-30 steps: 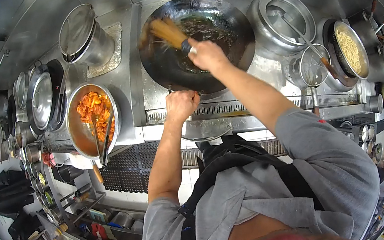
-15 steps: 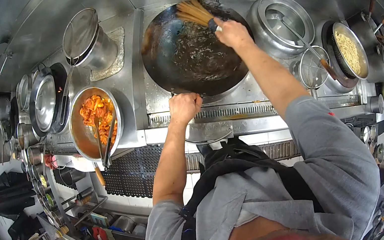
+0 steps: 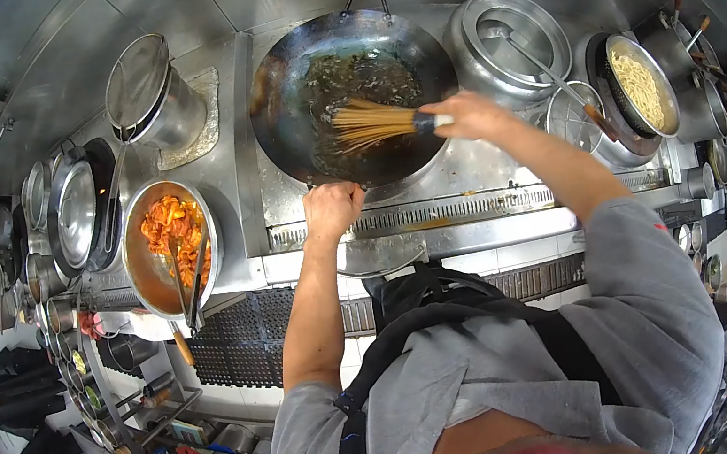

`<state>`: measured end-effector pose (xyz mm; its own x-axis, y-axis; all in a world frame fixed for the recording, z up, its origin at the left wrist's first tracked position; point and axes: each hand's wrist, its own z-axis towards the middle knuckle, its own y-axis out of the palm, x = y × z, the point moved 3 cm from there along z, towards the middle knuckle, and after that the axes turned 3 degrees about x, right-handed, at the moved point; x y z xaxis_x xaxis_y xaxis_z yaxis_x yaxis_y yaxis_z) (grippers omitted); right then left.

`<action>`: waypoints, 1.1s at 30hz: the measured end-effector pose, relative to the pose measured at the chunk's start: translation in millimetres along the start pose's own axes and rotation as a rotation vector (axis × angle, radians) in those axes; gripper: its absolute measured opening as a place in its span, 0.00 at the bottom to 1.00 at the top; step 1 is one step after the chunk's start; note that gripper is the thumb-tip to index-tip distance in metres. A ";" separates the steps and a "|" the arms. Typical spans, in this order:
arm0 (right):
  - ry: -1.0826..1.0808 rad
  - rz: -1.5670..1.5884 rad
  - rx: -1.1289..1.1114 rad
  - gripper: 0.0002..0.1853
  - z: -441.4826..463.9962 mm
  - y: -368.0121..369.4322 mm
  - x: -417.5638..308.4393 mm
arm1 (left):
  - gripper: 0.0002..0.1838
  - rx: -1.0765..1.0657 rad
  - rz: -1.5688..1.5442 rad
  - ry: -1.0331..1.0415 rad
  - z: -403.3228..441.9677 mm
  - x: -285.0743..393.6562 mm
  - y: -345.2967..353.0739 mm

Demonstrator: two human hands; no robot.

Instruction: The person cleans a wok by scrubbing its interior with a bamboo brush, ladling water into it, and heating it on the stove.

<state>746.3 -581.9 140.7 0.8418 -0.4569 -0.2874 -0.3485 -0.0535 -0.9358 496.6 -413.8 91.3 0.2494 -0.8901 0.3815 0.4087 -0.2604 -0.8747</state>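
Observation:
A dark wok [image 3: 287,134] sits on the stove with murky, bubbly liquid in it. My right hand [image 3: 468,115] is closed round the handle of a bamboo wok brush [image 3: 375,122], whose bristles point left, down in the liquid. At the near rim of the wok, my left hand [image 3: 332,209] is a fist on its near handle, which the fingers mostly hide. A second loop handle [image 3: 367,6] shows at the far rim.
To the left stands a steel bowl [image 3: 138,263] with orange-red food and utensils, beyond it a pot with a mesh strainer [image 3: 138,77]. A lidded-looking round pot [image 3: 473,48] with a ladle [image 3: 536,57], a wire skimmer [image 3: 573,122] and a colander of noodles [image 3: 644,92] line the right.
My right hand has swept the brush from the far left rim toward me, into the near middle of the wok. My left hand stays at the near handle; the view has shifted slightly.

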 end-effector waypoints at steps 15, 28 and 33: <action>-0.028 -0.078 0.167 0.23 81.3 10.0 -56.4 | 0.15 0.016 -0.002 0.008 -0.5 -2.8 4.8; 0.099 -0.202 0.208 0.26 -3.0 -85.7 41.8 | 0.13 0.007 -0.005 0.000 -0.5 -0.3 -1.1; 0.085 -0.091 0.268 0.26 5.8 -84.3 16.6 | 0.12 -0.001 0.013 0.008 -0.3 0.0 -0.5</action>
<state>792.1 -579.8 213.7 0.8231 -0.5343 -0.1925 -0.1426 0.1336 -0.9807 496.1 -413.8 91.6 0.2473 -0.8964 0.3679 0.4049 -0.2494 -0.8797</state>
